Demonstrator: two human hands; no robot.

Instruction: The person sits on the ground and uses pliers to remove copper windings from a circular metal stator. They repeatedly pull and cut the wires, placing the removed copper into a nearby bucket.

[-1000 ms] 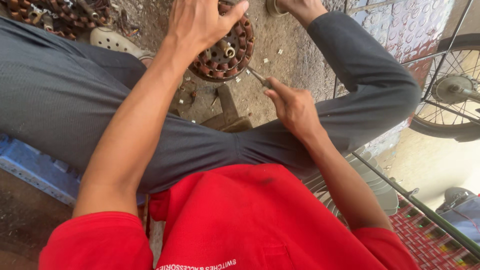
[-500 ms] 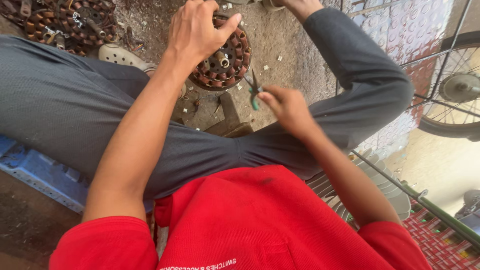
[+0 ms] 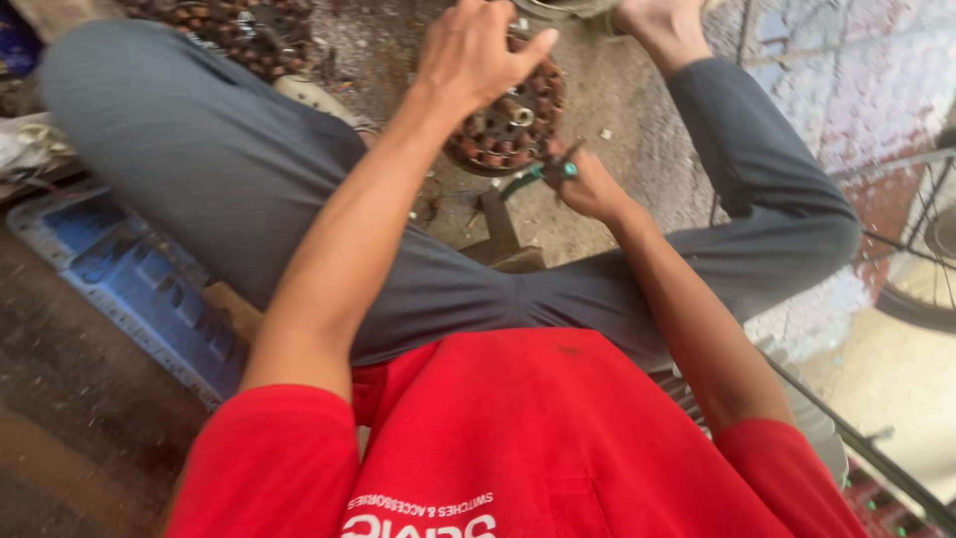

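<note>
Dusty concrete floor (image 3: pixel 637 159) lies under my crossed legs, a blue plastic crate (image 3: pixel 129 279) close at my left. Nearer the middle, my right hand (image 3: pixel 588 184) is clenched on a small green-handled tool (image 3: pixel 543 174) — pliers, I think, though it is blurred. Farther out, my left hand (image 3: pixel 478 50) rests with curled fingers on the round copper-wound stator (image 3: pixel 508 125) — beyond it, more such windings (image 3: pixel 239 30).

The round motor stator (image 3: pixel 508 125) looked like dull metal wound with brown copper-coloured coils. The small tool (image 3: pixel 546 174) had glossy green plastic grips. The ground (image 3: pixel 617 199) was rough, dusty concrete; the crate (image 3: pixel 139 289) matt blue plastic.
</note>
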